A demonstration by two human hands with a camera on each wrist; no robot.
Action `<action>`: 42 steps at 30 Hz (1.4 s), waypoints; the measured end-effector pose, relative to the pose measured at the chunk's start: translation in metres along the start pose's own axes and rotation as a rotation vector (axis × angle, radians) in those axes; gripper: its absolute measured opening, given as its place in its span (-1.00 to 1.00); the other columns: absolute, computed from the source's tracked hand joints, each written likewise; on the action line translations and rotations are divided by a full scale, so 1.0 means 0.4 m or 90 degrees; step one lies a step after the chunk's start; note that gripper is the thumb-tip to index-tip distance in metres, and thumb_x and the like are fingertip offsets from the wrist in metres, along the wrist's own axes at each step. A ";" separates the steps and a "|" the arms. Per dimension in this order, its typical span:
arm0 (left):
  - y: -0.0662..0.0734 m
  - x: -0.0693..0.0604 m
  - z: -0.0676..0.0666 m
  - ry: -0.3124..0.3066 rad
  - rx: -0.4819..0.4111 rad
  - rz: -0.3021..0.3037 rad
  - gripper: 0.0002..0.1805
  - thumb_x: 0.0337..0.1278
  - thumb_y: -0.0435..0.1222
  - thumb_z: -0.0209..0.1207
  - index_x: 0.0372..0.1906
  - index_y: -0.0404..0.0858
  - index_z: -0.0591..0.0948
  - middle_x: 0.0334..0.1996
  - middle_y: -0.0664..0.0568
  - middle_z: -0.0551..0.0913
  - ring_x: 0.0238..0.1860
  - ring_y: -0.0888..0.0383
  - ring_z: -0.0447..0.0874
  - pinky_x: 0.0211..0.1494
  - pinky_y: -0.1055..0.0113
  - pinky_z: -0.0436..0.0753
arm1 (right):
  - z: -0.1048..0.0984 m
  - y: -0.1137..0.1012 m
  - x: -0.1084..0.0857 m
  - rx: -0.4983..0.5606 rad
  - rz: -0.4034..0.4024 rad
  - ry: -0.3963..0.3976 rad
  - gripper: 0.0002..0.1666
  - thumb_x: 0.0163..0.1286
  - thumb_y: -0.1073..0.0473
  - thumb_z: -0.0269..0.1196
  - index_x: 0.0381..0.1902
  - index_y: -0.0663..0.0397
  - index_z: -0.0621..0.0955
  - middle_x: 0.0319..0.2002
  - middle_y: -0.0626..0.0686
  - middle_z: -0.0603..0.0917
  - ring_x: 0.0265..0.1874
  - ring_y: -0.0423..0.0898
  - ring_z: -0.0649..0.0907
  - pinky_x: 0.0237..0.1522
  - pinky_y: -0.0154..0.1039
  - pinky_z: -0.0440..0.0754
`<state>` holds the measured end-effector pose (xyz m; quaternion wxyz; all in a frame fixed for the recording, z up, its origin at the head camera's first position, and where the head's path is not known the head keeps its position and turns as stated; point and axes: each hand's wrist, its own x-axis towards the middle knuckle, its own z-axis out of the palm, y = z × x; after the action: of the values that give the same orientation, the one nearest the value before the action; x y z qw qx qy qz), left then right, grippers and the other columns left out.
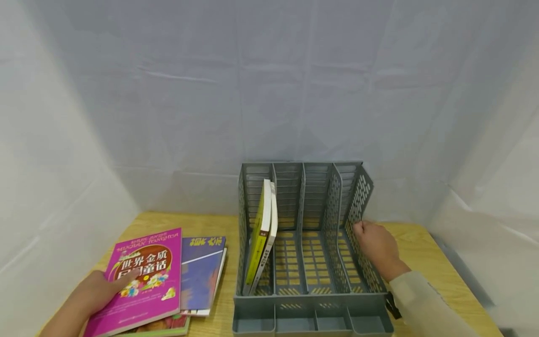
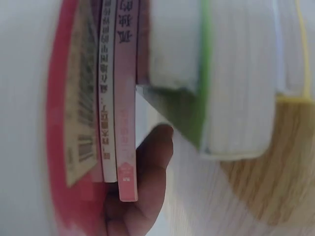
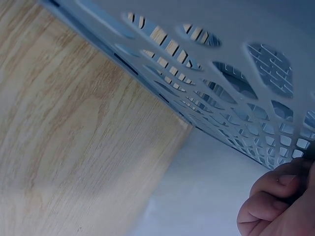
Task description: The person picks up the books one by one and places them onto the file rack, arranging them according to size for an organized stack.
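Observation:
On the left of the head view, my left hand (image 1: 94, 290) holds a magenta storybook (image 1: 143, 306), thumb lying across its cover. In the left wrist view its fingers (image 2: 153, 172) curl under a small stack of thin books, the pink-spined book (image 2: 126, 147) lowest against them. My right hand (image 1: 376, 248) grips the edge of the right side wall of a grey plastic file organizer (image 1: 311, 299). Curled fingers (image 3: 266, 206) show beside the perforated wall (image 3: 275, 110) in the right wrist view. A yellow-green book (image 1: 256, 257) and a white book (image 1: 269, 238) lean in the organizer's leftmost compartment.
A blue-purple book (image 1: 202, 276) lies on the wooden table (image 1: 219, 224) beside the magenta one, with a green-edged book (image 1: 168, 325) below. Small trays (image 1: 294, 324) line the organizer's front. Pale sheeting (image 1: 189, 117) encloses the back and both sides.

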<state>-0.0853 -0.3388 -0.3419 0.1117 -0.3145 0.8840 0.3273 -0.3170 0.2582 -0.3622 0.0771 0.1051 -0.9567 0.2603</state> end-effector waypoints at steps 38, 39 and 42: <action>0.207 -0.214 0.007 0.524 -0.198 0.202 -0.30 0.41 -0.02 0.24 0.32 -0.38 0.24 -0.06 -0.37 0.61 -0.49 0.44 0.52 -0.55 0.57 0.50 | -0.003 0.019 -0.008 0.004 -0.004 0.002 -0.49 0.65 0.03 -0.22 -0.58 -0.03 0.28 -0.69 0.00 0.30 -0.69 -0.10 0.17 -0.53 -0.19 0.14; 0.220 -0.218 0.017 0.545 -0.223 0.218 -0.35 0.40 -0.04 0.26 0.29 -0.33 0.27 -0.06 -0.27 0.62 -0.49 0.54 0.47 -0.53 0.64 0.49 | -0.004 0.023 -0.010 0.004 -0.001 0.003 -0.50 0.65 0.04 -0.21 -0.59 -0.02 0.28 -0.69 0.00 0.29 -0.69 -0.09 0.16 -0.54 -0.19 0.14; 0.248 -0.220 0.049 0.601 -0.306 0.280 -0.46 0.34 -0.13 0.34 0.20 -0.20 0.33 -0.10 0.00 0.62 -0.43 0.66 0.49 -0.42 0.75 0.50 | -0.001 0.031 -0.013 0.000 0.007 0.008 -0.52 0.63 0.05 -0.21 -0.59 -0.03 0.27 -0.69 -0.01 0.28 -0.68 -0.10 0.15 -0.54 -0.20 0.13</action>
<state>-0.0794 -0.2253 -0.2709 -0.4407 -0.2521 0.7832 0.3587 -0.3151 0.2697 -0.3689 0.0818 0.0980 -0.9567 0.2615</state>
